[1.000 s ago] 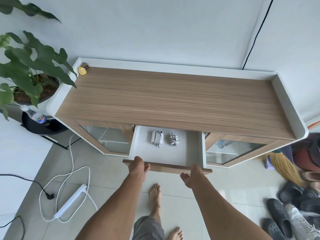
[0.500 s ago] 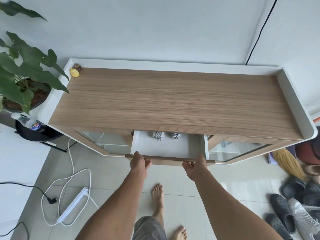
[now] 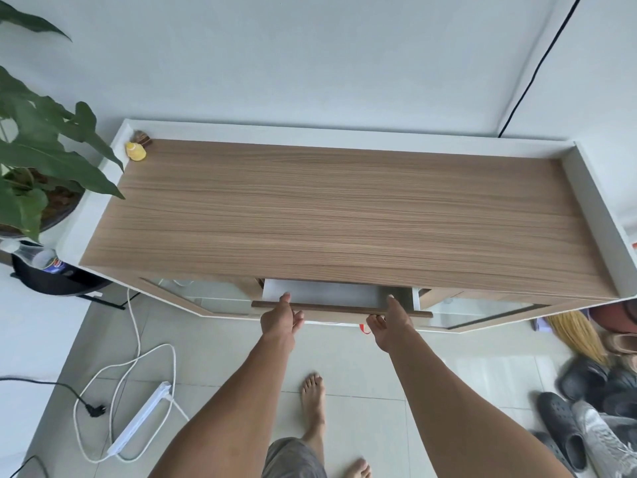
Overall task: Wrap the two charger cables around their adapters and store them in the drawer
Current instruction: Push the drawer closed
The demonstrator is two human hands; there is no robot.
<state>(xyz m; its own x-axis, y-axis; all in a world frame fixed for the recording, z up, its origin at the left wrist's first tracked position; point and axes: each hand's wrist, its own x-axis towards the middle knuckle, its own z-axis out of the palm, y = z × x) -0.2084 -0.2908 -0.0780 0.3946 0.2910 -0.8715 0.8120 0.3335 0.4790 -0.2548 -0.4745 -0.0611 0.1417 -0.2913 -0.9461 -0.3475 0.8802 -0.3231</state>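
The drawer (image 3: 331, 293) has slid most of the way in since a moment ago, and the wrapped chargers that lay in it are now hidden under the cabinet (image 3: 344, 215) top; only a thin strip of its white floor shows. My left hand (image 3: 280, 317) presses the drawer's wooden front with fingers spread loose, gripping nothing. My right hand (image 3: 391, 320) rests on the same edge, fingers likewise slack and empty. A small yellow figure (image 3: 135, 151) sits at the cabinet's far left corner.
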